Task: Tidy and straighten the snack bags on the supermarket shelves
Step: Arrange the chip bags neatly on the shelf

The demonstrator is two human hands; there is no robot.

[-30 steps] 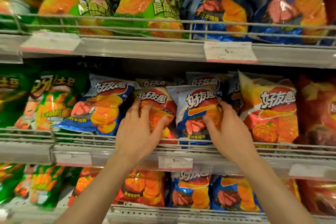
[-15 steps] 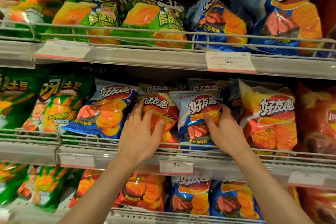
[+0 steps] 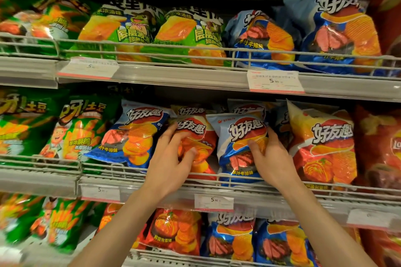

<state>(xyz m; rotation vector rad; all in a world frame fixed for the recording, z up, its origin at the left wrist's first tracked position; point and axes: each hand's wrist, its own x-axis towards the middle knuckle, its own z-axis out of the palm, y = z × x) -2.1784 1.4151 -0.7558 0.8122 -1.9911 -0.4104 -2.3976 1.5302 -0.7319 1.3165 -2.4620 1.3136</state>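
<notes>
- surroundings: three wire-fronted shelves packed with snack bags. green bags (image 3: 80, 128) fill the left of the middle shelf (image 3: 282, 201), a yellow bag (image 3: 321, 143) stands right of centre, and dark red bags (image 3: 382, 147) sit at the far right.
- a wire rail (image 3: 108, 167) runs along the middle shelf's front and crosses the lower edges of the bags; price tags (image 3: 213, 201) hang below it.
- top shelf (image 3: 195, 76): green bags on the left, blue ones (image 3: 338, 34) on the right, behind their own rail, with a white price label (image 3: 275, 81) under them.
- bottom shelf: red and blue bags (image 3: 232, 240), partly hidden by the two forearms.
- middle shelf, centre: a tilted blue bag (image 3: 134, 134) leans left, a red bag (image 3: 195, 136) stands next to it, then an upright blue-and-white bag (image 3: 238, 147). more bags stand behind these.
- left hand (image 3: 171, 167): reaches up over the rail, fingers curled on the red bag's front, thumb against its lower part, gripping it.
- right hand (image 3: 273, 162): holds the blue-and-white bag's right side, thumb across the front, fingers wrapped behind the edge.
</notes>
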